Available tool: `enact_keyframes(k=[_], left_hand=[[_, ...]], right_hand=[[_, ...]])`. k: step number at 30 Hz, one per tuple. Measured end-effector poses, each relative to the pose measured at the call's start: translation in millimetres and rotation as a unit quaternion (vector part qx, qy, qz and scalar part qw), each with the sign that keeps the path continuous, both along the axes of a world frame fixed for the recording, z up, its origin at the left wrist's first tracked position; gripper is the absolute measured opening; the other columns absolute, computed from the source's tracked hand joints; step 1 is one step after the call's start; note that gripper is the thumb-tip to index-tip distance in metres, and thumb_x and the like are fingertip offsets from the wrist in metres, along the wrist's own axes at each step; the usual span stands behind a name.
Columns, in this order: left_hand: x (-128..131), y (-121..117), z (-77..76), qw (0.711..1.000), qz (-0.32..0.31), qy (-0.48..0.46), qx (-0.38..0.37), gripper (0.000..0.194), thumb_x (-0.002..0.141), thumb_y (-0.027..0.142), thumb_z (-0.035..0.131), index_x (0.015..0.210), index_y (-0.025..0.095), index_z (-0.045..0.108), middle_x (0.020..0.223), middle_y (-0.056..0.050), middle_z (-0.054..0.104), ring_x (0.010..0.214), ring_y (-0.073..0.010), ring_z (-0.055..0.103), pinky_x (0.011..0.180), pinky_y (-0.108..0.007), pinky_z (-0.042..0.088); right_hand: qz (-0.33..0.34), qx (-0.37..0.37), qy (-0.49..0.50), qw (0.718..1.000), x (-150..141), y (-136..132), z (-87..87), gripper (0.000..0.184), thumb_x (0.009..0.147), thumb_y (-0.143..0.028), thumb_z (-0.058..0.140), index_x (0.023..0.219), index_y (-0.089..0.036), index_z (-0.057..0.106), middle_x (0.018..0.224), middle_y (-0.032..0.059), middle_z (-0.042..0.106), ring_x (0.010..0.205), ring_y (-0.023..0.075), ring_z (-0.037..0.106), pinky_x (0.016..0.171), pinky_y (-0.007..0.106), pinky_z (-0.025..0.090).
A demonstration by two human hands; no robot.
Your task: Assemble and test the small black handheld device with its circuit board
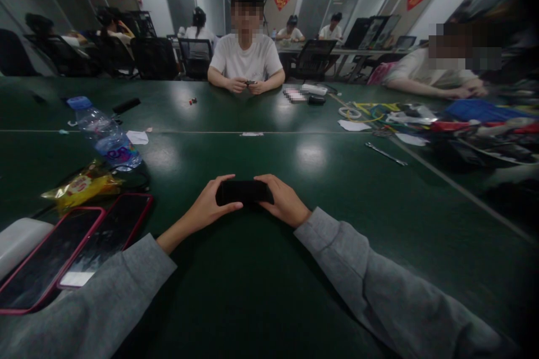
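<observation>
Nearest, the left hand point(214, 202) and the right hand point(281, 197) grip a black case point(245, 192) between them, one at each end, thumbs and fingers curled about it, above the green table point(236, 280). To the left lie two phones point(53, 258) point(112, 230) with red edges, beside a white box point(23, 241). Just beyond them are a yellow packet point(86, 184) and a clear bottle point(107, 134) with a blue cap. Farther right lies a wrench point(386, 154), near a heap of cables point(373, 112). Across the table, a person point(247, 59) in a white shirt holds a small item.
</observation>
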State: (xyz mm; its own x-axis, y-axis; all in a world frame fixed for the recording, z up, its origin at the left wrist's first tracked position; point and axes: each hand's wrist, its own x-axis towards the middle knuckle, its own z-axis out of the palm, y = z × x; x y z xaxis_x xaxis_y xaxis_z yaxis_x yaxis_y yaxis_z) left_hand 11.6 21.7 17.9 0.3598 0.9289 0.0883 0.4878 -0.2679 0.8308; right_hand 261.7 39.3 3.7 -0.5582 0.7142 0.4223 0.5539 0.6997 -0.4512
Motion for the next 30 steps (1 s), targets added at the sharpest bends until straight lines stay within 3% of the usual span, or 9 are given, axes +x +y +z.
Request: enact_keyframes(k=[3, 12, 19, 26, 30], left_hand=[[0.5, -0.3, 0.1, 1.000, -0.013, -0.021, 0.011, 0.075, 0.074, 0.044, 0.071, 0.138, 0.027, 0.036, 0.135, -0.011, 0.051, 0.122, -0.0283, 0.051, 0.101, -0.049, 0.043], [3.0, -1.1, 3.7, 0.999, 0.008, -0.036, 0.007, 0.061, 0.077, 0.042, 0.069, 0.130, 0.025, 0.044, 0.127, -0.009, 0.057, 0.118, -0.0264, 0.054, 0.100, -0.048, 0.044], [1.8, 1.9, 0.1, 0.998, 0.002, -0.066, -0.002, 0.062, 0.075, 0.041, 0.072, 0.128, 0.025, 0.045, 0.125, -0.008, 0.058, 0.118, -0.0251, 0.054, 0.100, -0.046, 0.043], [0.6, -0.1, 1.7, 0.997, -0.015, -0.079, -0.018, 0.075, 0.077, 0.040, 0.071, 0.140, 0.030, 0.032, 0.135, -0.009, 0.052, 0.125, -0.0265, 0.050, 0.106, -0.048, 0.038], [0.4, -0.2, 1.4, 0.995, -0.010, -0.089, -0.037, 0.071, 0.081, 0.041, 0.066, 0.142, 0.031, 0.031, 0.134, -0.010, 0.053, 0.122, -0.0269, 0.052, 0.104, -0.049, 0.040]], right_hand=[[-0.008, -0.018, 0.011, 1.000, 0.0, 1.2, -0.2, 0.052, 0.082, -0.026, 0.065, 0.128, -0.022, 0.042, 0.119, 0.0110, 0.057, 0.110, 0.0266, 0.059, 0.093, 0.050, 0.051], [-0.006, -0.044, 0.043, 0.998, -1.7, 1.9, 0.6, 0.050, 0.081, -0.029, 0.066, 0.126, -0.021, 0.044, 0.116, 0.0107, 0.060, 0.106, 0.0253, 0.061, 0.091, 0.046, 0.052], [0.004, -0.077, 0.079, 0.994, -1.5, 1.0, 4.9, 0.048, 0.080, -0.028, 0.068, 0.123, -0.021, 0.046, 0.113, 0.0095, 0.059, 0.104, 0.0239, 0.060, 0.091, 0.044, 0.052], [0.008, -0.117, 0.109, 0.987, -1.7, -0.4, 10.4, 0.046, 0.082, -0.031, 0.066, 0.122, -0.021, 0.046, 0.111, 0.0085, 0.060, 0.101, 0.0231, 0.061, 0.089, 0.042, 0.051], [0.016, -0.166, 0.126, 0.978, -1.1, 0.5, 12.5, 0.043, 0.084, -0.034, 0.064, 0.121, -0.022, 0.046, 0.110, 0.0078, 0.060, 0.098, 0.0219, 0.061, 0.085, 0.040, 0.052]])
